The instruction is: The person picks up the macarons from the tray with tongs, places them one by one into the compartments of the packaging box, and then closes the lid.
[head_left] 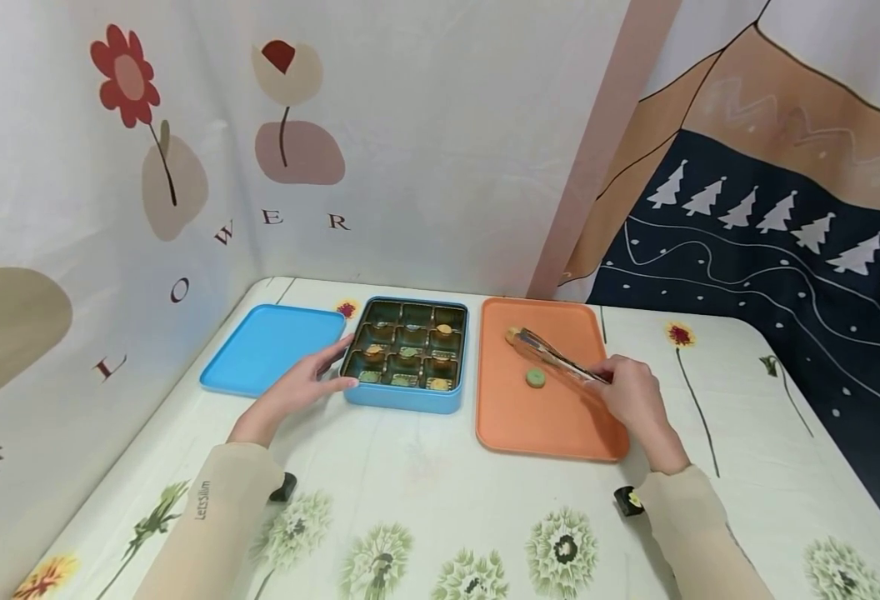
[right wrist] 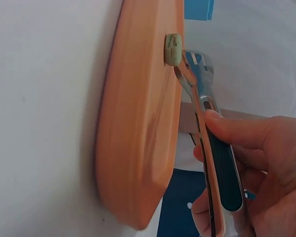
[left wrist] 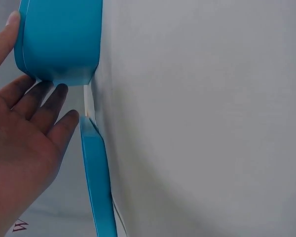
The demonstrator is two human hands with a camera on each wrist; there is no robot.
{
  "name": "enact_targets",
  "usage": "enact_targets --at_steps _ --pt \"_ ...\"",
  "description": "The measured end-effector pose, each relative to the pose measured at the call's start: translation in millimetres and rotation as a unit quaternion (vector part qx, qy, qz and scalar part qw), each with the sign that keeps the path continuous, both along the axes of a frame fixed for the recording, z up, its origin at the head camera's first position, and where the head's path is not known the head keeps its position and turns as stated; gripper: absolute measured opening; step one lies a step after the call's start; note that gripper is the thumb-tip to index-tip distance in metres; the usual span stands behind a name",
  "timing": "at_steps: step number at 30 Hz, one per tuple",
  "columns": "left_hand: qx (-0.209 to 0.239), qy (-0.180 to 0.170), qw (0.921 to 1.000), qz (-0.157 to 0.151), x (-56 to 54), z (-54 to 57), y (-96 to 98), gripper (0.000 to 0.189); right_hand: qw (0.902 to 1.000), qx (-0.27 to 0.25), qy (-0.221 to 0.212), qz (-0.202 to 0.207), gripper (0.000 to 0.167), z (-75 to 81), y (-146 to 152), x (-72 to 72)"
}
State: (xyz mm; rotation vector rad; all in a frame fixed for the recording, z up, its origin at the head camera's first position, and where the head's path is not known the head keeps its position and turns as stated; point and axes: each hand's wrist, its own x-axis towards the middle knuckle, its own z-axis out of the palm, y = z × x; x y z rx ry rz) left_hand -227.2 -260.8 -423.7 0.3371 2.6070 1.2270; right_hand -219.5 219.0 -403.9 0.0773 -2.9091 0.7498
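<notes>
A blue box with a dark gold divided insert stands mid-table in the head view. Small green and tan macarons lie in several compartments. My left hand touches the box's left side, thumb at the near corner and fingers nearly straight along the wall. Metal tongs with dark grip panels are gripped in my right hand above the orange tray. Their tips are at a tan macaron; whether they pinch it I cannot tell. A green macaron lies nearer on the tray.
Left of the box lies a flat blue lid, partly beneath my left forearm's reach. A flower-print cloth covers the table. Printed curtains hang behind and on both sides. Dark straps show at both wrists.
</notes>
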Motion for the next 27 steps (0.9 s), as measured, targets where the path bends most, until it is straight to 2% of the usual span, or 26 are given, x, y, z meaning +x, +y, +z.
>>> enact_targets --at_steps 9,14,19,27 --pt "0.002 -0.004 1.0 -0.002 -0.2 0.8 0.0 0.084 0.9994 0.008 -0.033 -0.011 0.021 6.3 -9 -9.0" --pt "0.001 -0.006 1.0 0.001 0.2 3.0 0.2 0.083 0.9996 -0.012 -0.016 -0.019 0.028 10.4 -11 -13.1" --pt "-0.001 -0.004 1.0 0.0 -0.2 3.6 -0.4 0.082 0.9997 -0.009 0.0 -0.025 0.029 8.9 -14 -24.7" --pt "0.001 0.0 1.0 -0.004 -0.2 0.5 -0.9 0.083 0.9976 0.015 -0.056 -0.039 0.024 0.2 -22 -42.3"
